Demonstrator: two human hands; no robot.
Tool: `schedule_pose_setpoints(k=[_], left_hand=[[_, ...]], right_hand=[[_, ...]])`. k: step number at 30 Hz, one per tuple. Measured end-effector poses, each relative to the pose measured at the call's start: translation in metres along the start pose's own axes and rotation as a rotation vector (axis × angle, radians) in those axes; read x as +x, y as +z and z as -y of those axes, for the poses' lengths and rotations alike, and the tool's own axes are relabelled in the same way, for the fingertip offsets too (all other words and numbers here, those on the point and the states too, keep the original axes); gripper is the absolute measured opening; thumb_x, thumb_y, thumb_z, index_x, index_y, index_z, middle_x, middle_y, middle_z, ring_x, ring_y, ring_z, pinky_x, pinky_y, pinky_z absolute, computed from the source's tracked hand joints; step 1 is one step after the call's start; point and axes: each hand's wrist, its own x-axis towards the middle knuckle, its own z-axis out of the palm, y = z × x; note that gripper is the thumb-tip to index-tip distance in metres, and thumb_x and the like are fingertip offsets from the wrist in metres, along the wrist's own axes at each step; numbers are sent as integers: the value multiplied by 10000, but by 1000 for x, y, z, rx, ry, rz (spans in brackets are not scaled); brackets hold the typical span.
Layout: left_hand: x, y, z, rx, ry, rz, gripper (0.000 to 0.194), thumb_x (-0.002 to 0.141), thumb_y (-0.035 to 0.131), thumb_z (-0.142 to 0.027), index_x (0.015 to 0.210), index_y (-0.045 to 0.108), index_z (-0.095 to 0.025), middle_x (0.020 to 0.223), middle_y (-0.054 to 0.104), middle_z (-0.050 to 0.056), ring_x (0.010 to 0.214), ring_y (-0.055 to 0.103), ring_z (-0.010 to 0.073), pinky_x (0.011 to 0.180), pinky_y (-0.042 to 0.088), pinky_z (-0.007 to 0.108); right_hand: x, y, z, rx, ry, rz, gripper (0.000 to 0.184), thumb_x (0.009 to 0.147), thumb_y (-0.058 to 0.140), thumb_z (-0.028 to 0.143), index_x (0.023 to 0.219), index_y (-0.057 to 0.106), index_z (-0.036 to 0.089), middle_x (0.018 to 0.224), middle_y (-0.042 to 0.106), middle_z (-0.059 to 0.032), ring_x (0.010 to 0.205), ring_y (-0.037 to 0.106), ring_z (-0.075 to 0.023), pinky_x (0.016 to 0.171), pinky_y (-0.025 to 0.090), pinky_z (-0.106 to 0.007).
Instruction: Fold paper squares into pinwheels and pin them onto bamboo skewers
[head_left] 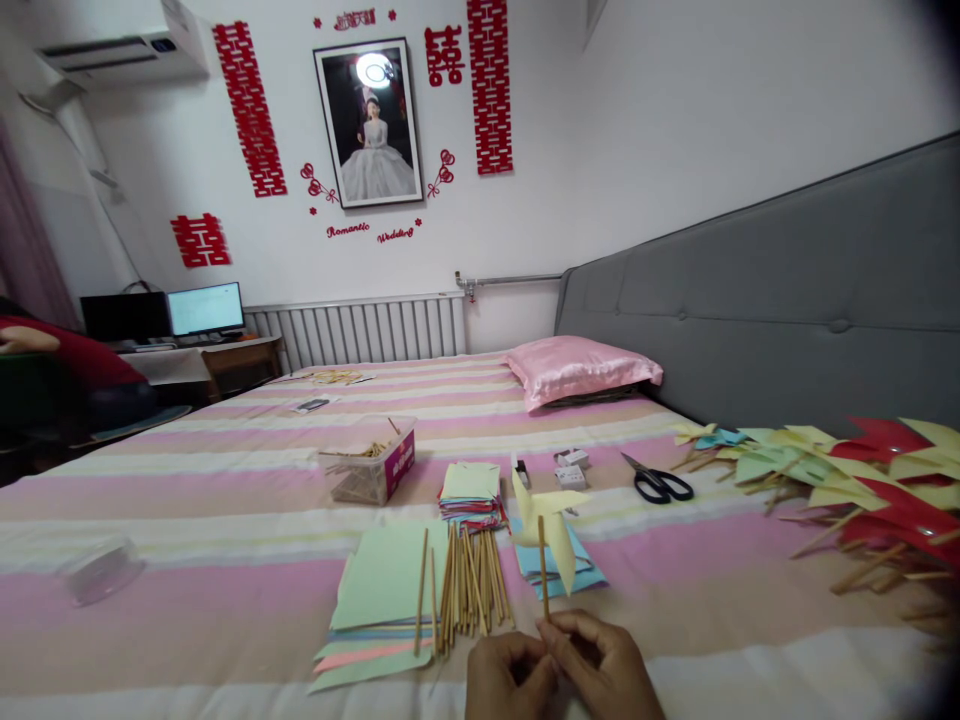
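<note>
A pale yellow paper pinwheel (553,530) stands upright on a thin wooden stick (543,575) near the bottom middle of the view. My right hand (604,665) is closed, its thumb and fingers pinching the low part of that stick. Pressed against it, my left hand (510,678) is closed too, with its fingertips at the stick's lower end. Just beyond my hands lies a row of loose wooden sticks (472,585). Coloured paper sheets (390,580), green on top, are stacked left of them, and blue paper pieces (529,565) lie behind the pinwheel.
Small paper squares (470,485) sit in a pile beside a clear plastic box (364,475) of sticks. Black scissors (660,485) and small white boxes (571,470) lie to the right. Finished pinwheels (862,470) heap by the grey headboard (787,270). A seated person (82,360) is far left.
</note>
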Motion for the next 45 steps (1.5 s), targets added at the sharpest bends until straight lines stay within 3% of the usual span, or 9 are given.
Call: schedule_pose_setpoints(k=[12, 15, 22, 36, 42, 45], left_hand=[[0, 1, 0, 14, 0, -10, 345, 640, 548, -339, 593, 724, -46, 497, 623, 81, 477, 477, 138, 474, 322, 245], [0, 1, -1, 15, 17, 15, 381, 665, 524, -367, 598, 726, -51, 468, 571, 50, 466, 436, 127, 464, 298, 243], [-1, 0, -5, 3, 42, 85, 406, 728, 469, -395, 542, 675, -100, 458, 456, -4, 472, 368, 114, 456, 257, 240], [-2, 2, -6, -35, 40, 130, 454, 779, 392, -454, 513, 576, -136, 433, 472, -1, 391, 425, 115, 405, 276, 226], [-3, 0, -10, -18, 25, 126, 374, 746, 459, -392, 641, 687, -114, 511, 574, 32, 493, 480, 144, 491, 350, 243], [-4, 0, -13, 17, 3, 117, 319, 709, 516, -353, 748, 728, -119, 583, 642, 47, 557, 518, 165, 534, 369, 251]], right_hand=[[0, 2, -4, -14, 1, -45, 393, 686, 600, 523, 672, 713, 147, 570, 659, -66, 562, 610, -213, 533, 489, -268], [0, 3, -6, -35, 11, -69, 393, 672, 612, 523, 671, 704, 141, 518, 649, -60, 561, 623, -224, 544, 500, -278], [-1, 2, 1, 1, 13, -50, 358, 676, 614, 502, 673, 713, 158, 612, 708, -79, 561, 633, -220, 522, 493, -266], [0, 6, -7, 53, 29, -41, 377, 658, 625, 521, 645, 683, 149, 490, 605, -20, 385, 518, -139, 376, 407, -224], [0, 5, -6, 56, 19, -61, 367, 659, 628, 509, 648, 686, 146, 532, 631, -36, 448, 555, -158, 421, 437, -229], [-1, 5, 1, 145, 79, -104, 356, 630, 664, 498, 660, 683, 144, 544, 641, -30, 474, 576, -159, 438, 456, -221]])
